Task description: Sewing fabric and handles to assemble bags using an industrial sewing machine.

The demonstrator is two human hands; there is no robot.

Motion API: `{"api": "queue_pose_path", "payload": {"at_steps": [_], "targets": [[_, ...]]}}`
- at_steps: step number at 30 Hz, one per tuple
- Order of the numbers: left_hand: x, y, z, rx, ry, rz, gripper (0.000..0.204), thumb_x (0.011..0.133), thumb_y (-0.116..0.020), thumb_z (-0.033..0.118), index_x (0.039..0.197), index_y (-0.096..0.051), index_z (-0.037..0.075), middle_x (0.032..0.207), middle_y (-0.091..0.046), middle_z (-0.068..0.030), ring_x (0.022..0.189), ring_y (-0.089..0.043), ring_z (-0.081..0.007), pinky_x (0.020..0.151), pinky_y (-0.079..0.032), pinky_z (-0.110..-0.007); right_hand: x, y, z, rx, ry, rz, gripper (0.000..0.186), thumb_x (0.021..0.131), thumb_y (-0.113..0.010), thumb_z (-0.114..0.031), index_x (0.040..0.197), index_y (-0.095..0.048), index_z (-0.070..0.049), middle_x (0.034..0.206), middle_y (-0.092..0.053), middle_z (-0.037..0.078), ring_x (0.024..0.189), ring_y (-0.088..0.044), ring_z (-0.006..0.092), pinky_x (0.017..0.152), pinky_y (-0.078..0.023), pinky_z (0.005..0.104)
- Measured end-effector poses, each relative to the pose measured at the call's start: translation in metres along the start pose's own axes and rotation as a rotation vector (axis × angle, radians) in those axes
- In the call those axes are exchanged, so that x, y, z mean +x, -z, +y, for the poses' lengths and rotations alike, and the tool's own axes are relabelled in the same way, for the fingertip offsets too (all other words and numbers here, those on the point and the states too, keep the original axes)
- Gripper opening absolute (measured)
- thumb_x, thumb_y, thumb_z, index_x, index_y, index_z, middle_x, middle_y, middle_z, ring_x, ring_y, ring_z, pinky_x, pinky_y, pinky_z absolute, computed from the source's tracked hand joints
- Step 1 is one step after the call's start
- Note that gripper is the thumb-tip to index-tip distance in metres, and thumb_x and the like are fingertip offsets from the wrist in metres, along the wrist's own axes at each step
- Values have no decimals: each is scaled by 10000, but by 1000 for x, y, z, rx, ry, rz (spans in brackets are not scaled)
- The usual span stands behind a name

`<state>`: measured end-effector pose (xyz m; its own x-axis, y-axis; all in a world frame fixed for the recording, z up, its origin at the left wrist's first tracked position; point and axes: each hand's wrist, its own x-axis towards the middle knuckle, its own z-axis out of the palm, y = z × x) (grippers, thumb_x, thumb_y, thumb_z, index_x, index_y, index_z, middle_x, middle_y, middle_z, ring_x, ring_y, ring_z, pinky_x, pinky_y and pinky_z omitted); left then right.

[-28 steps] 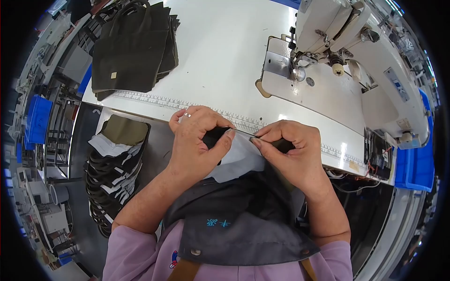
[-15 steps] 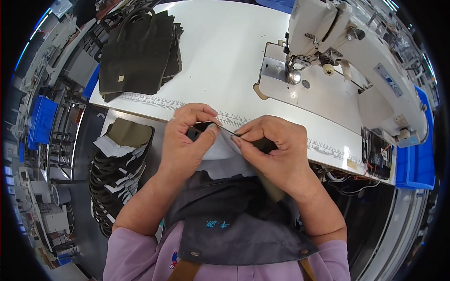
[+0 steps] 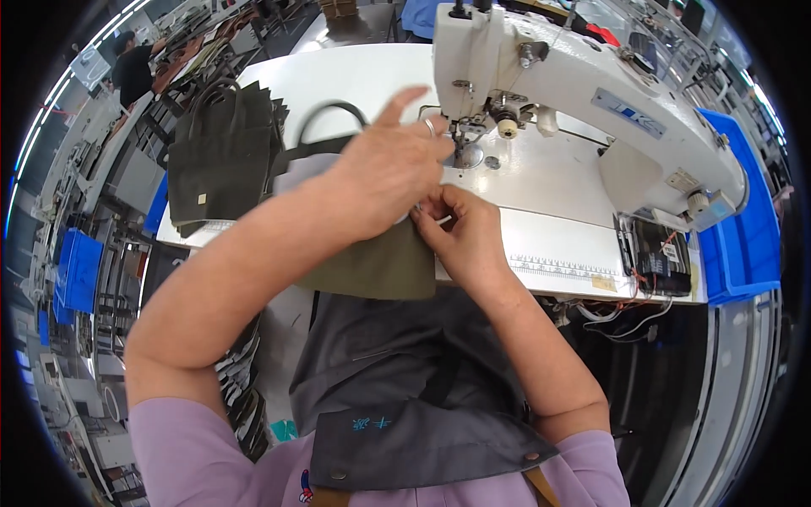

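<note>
An olive-green fabric bag panel [image 3: 372, 264] with a dark loop handle [image 3: 333, 108] and a pale grey lining lies across the table's front edge, under my arms. My right hand [image 3: 466, 232] pinches the panel's right edge between thumb and fingers. Reaching over the panel, my left hand [image 3: 395, 165] is up beside the sewing machine's needle area [image 3: 460, 139], its fingers apart and slightly blurred. A ring shows on one finger. The left thumb is hidden, and I see nothing held in that hand.
A stack of dark olive bag panels with handles [image 3: 221, 160] lies on the white table [image 3: 355, 63] at left. The white sewing machine [image 3: 557, 63] stands at right. Beyond it is a blue bin [image 3: 739, 245]. More pieces [image 3: 243, 389] hang below the table's left side. A person [image 3: 133, 72] is far left.
Both hands have moved forward with the bag panel, from above my lap onto the table edge. The left hand has let go of the fabric and reached toward the machine. My view has tilted up.
</note>
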<state>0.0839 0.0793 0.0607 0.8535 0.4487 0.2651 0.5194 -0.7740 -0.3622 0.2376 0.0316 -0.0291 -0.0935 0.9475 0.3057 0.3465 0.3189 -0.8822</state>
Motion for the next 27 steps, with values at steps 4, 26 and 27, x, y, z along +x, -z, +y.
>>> {"api": "queue_pose_path", "payload": {"at_steps": [4,26,27], "targets": [[11,-55,7,-234,88,-33,37,756,-717,90,756,-695,120,1000,-617,18,1202,-552,-184,1207,-189,-561,-7,17,12,-401,96,-38,195,798,-766,-78,985,-739,-31,870,-707,128,772,-706,278,683,-561,394],[10,-80,-36,-374,156,-41,299,796,-773,230,1043,-648,118,1155,-597,-50,1150,-572,-270,1017,-390,-457,5,44,18,-728,541,-195,244,796,-778,-184,1020,-774,-87,1197,-725,15,1053,-600,219,772,-478,358],[12,-64,-28,-381,148,-42,299,796,-773,230,1043,-648,118,1155,-597,-50,1150,-572,-270,1017,-390,-457,3,46,21,-716,522,-190,251,796,-779,-185,1028,-777,-89,1188,-731,12,1051,-602,221,774,-479,356]]}}
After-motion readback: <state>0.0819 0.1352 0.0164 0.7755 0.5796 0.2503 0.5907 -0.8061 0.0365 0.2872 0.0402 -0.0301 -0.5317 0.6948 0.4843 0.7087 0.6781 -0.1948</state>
